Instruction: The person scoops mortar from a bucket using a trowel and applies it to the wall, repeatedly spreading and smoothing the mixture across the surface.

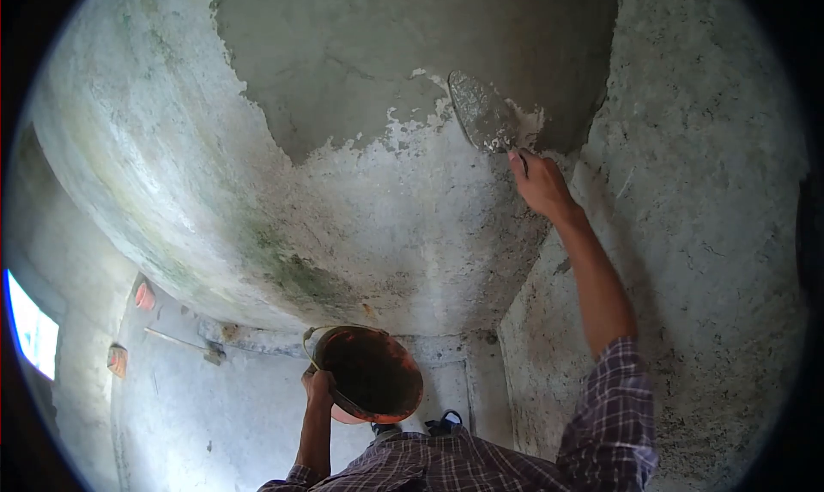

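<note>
Closed around the handle of a trowel [482,114], my right hand [543,183] is raised at the wall. The trowel's broad blade lies against or very close to the lower edge of a dark grey patch of wet plaster [369,45]. Pale bits of mortar cling to the blade. Low in front of my body, my left hand [320,384] grips the left rim of an orange-red bucket [410,365]. The bucket is tilted with its dark inside showing; what it contains cannot be made out.
Bare rough wall [386,209] with green stains lies below the plaster, and another rough wall [704,234] stands at the right. On the floor at the left are a long-handled tool [176,339], a reddish pot [145,297] and a brick-like block [118,361].
</note>
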Demonstrator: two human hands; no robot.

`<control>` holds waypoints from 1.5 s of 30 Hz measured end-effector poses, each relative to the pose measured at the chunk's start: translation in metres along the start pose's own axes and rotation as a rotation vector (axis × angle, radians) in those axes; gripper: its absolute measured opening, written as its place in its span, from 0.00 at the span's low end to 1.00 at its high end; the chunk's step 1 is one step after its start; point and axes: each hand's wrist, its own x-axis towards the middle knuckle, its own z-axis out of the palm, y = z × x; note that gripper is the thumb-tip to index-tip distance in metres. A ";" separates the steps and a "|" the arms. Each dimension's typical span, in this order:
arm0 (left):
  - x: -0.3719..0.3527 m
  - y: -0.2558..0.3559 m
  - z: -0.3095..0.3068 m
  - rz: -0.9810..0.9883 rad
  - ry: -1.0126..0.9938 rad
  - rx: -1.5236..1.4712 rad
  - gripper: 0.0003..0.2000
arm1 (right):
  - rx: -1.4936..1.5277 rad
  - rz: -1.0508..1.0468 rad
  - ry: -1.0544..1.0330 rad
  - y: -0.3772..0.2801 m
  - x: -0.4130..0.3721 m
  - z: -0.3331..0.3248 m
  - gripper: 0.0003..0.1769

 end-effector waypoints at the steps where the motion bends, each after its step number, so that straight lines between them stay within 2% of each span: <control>1: -0.002 -0.001 -0.003 0.002 0.012 -0.037 0.14 | -0.016 -0.038 -0.067 0.005 0.005 0.004 0.23; 2: 0.002 -0.005 -0.003 -0.006 0.021 -0.031 0.14 | -0.010 -0.034 -0.079 0.012 0.008 0.001 0.23; 4: 0.005 -0.010 -0.004 -0.021 0.028 -0.026 0.15 | -0.292 -0.123 -0.358 0.017 0.003 -0.015 0.26; 5: 0.003 -0.007 -0.003 -0.060 0.019 0.042 0.17 | -0.375 -0.055 -0.535 0.015 -0.004 -0.018 0.27; 9: 0.005 -0.011 0.011 -0.022 -0.011 0.068 0.17 | -0.306 -0.137 -0.492 0.035 -0.040 -0.001 0.25; 11: 0.000 -0.010 0.013 -0.020 -0.022 0.070 0.17 | -0.360 -0.241 -0.281 0.023 -0.047 -0.013 0.23; 14: 0.007 -0.016 0.013 -0.009 -0.049 0.002 0.18 | -0.341 -0.321 -0.201 -0.013 -0.021 -0.041 0.24; 17: 0.010 -0.017 0.016 -0.030 -0.045 -0.007 0.19 | -0.373 -0.307 -0.098 -0.047 0.022 -0.052 0.24; 21: 0.013 -0.021 0.021 -0.044 -0.077 -0.041 0.19 | -0.416 -0.309 -0.116 -0.037 0.058 -0.022 0.21; 23: 0.013 -0.029 0.019 -0.049 -0.047 -0.034 0.18 | -0.520 -0.334 -0.374 -0.031 0.045 -0.012 0.21; 27: 0.014 -0.038 0.015 -0.036 -0.104 -0.040 0.20 | -0.451 -0.356 -0.364 -0.025 0.018 0.001 0.22; 29: 0.015 -0.041 0.013 -0.018 -0.067 -0.008 0.20 | -0.534 -0.365 -0.464 -0.030 0.011 -0.006 0.22; 33: 0.007 -0.035 0.005 -0.005 -0.026 -0.003 0.20 | -0.564 -0.348 -0.415 -0.066 0.012 -0.038 0.22; 35: 0.005 -0.028 0.005 -0.005 -0.012 -0.039 0.20 | -0.474 -0.204 -0.220 -0.079 0.033 -0.049 0.21; 38: 0.006 -0.030 -0.001 -0.020 0.012 -0.027 0.20 | -0.623 -0.248 -0.148 -0.070 0.068 -0.056 0.22; 45: -0.004 -0.028 -0.021 -0.043 0.060 -0.017 0.21 | -0.754 -0.317 -0.135 -0.072 0.079 -0.071 0.22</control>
